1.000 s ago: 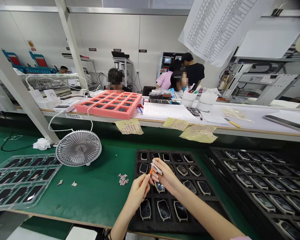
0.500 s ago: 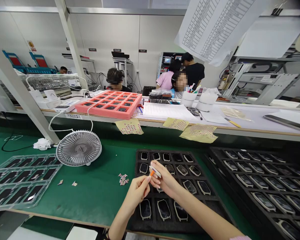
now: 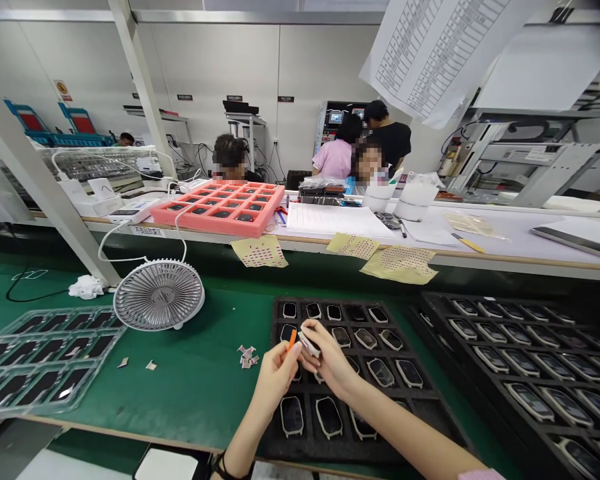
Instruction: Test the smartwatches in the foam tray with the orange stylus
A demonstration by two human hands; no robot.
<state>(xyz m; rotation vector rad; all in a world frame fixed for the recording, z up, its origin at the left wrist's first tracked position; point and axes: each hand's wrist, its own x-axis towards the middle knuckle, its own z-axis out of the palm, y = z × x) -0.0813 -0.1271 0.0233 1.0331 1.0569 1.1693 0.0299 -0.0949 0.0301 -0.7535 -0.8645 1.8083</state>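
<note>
Between thumb and fingers, my left hand (image 3: 279, 370) pinches a small orange stick (image 3: 293, 339) that points upward. Just beside it, my right hand (image 3: 330, 357) grips a pale watch case (image 3: 309, 345) by its edges, tilted on its side. The stick's tip stands close to the case; whether they touch I cannot tell. Both hands are above a black foam tray (image 3: 325, 450) whose pockets hold rows of watch cases with dark screens. Some pockets are covered by my hands and right forearm.
A second black tray (image 3: 485, 393) of watch cases lies at the right. Left are a grey fan (image 3: 159, 295), a clear plastic tray (image 3: 87, 380) with dark parts, and small scraps (image 3: 249, 357). Behind, a shelf carries a pink foam tray (image 3: 260, 223) and papers. Several people are beyond.
The orange stick has swung from lying against the watch case to standing upright, slightly left of it. My left hand has turned a little; my right hand still holds the case.
</note>
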